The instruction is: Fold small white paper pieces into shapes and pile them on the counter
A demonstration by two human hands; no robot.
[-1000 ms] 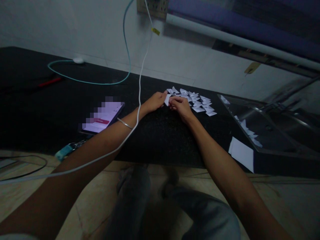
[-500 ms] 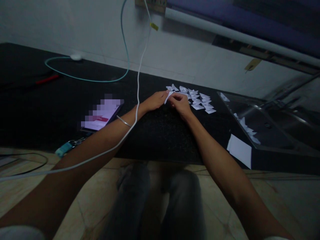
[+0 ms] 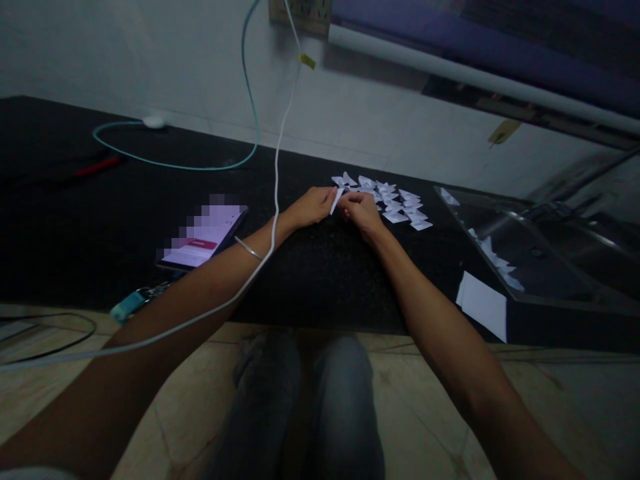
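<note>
In the middle of the dark counter, my left hand (image 3: 314, 207) pinches a small folded piece of white paper (image 3: 337, 201), which shows as a narrow strip. My right hand (image 3: 363, 213) is closed, its thumb and fingertips at the right edge of the same paper. Just behind my hands lie several small pointed pieces of folded white paper (image 3: 385, 193), grouped in overlapping rows. Part of this group is hidden by my right hand. A stack of flat white paper (image 3: 483, 305) rests near the counter's front edge at the right.
More folded papers (image 3: 495, 260) line the rim of the metal sink (image 3: 560, 267) at right. A phone (image 3: 205, 237) lies by my left forearm, beside keys (image 3: 131, 305). A white cable (image 3: 277, 173) crosses that forearm. Red-handled pliers (image 3: 97, 167) lie farther left.
The folded paper looks narrower and more upright between my hands. My right fingers have drawn in closer together. The whole view has shifted slightly.
</note>
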